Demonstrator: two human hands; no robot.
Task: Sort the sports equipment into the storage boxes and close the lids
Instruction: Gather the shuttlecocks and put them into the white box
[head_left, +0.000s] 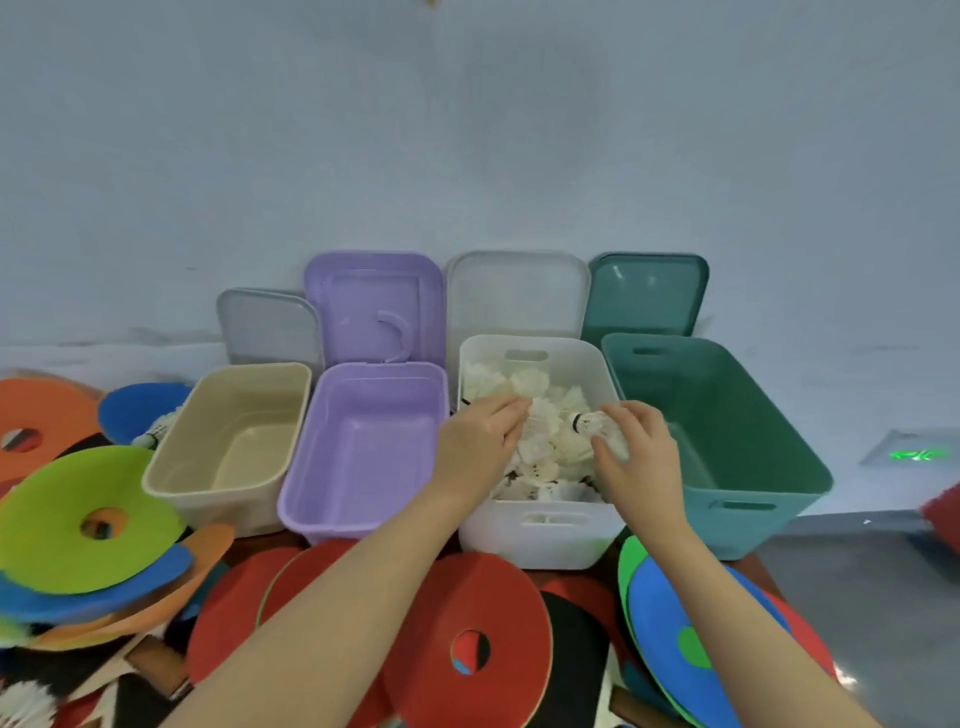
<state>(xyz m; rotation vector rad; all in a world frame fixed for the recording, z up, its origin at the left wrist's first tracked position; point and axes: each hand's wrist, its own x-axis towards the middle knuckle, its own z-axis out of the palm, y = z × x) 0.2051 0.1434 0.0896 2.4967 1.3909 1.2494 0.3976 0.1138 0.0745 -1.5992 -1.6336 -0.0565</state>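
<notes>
Four open storage boxes stand in a row against the wall: beige (171, 483), purple (298, 499), white (540, 545) and teal (748, 514). The white box holds several white shuttlecocks (530, 384). Both hands are over the white box. My right hand (641, 457) grips a shuttlecock (602, 428) above the pile. My left hand (480, 439) reaches into the pile with its fingers bent down among the shuttlecocks; I cannot tell if it holds one. Flat foam discs with centre holes lie in front: red (467, 623), green (67, 519), blue (685, 623).
Four lids lean upright on the wall behind their boxes: grey (265, 327), purple (374, 306), white (517, 296), teal (647, 293). Orange discs (36, 405) and a blue disc (137, 405) pile at the left. A loose shuttlecock (156, 434) lies beside the beige box.
</notes>
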